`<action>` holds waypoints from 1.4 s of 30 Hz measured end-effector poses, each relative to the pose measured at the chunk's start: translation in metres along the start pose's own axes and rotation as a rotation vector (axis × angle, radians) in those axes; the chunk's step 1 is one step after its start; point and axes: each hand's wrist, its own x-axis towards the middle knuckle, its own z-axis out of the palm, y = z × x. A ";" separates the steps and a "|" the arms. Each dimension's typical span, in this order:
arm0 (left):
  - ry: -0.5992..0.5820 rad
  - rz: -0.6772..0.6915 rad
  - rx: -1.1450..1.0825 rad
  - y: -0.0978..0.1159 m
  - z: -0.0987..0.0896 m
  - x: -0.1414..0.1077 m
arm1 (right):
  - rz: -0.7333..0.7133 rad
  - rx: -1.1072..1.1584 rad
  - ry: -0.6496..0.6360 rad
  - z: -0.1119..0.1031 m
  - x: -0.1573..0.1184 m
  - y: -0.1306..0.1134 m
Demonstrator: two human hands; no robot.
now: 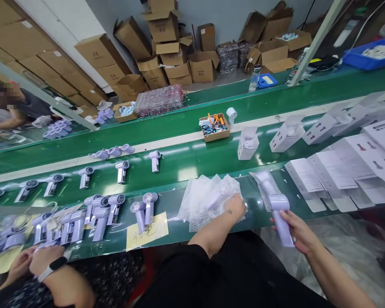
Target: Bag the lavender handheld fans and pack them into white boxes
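My right hand [297, 231] is wrapped round the handle of a lavender handheld fan [281, 222], its round head up, held over the bench's front edge. Just behind the fan's head lies another lavender fan inside a bubble bag [265, 185]. On the left, my left hand [235, 207] rests with bent fingers on the right side of a pile of clear bubble bags [202, 199]; a fingertip grip on the plastic seems to show, though the fingertips are partly hidden. A lavender shape shows through the bags of that pile.
Two fans [149, 207] stand on a yellow paper [162, 226] at left, near more fans and a co-worker's hands [46, 261]. White boxes [332, 171] line the right. Beyond are an open box with a fan [247, 145] and a carton of tools [215, 133].
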 end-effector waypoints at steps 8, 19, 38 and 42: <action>0.043 0.156 -0.135 -0.017 -0.024 -0.033 | 0.220 -0.117 -0.410 0.008 0.001 -0.004; 0.030 -0.145 -1.247 -0.001 -0.057 -0.077 | 0.345 -0.303 -0.659 0.038 0.025 -0.020; 0.438 0.847 0.396 0.004 -0.053 -0.040 | -0.152 -0.027 -0.070 0.051 -0.007 0.003; 0.286 1.022 0.418 0.029 -0.054 -0.045 | -0.125 0.057 0.018 0.051 -0.007 0.007</action>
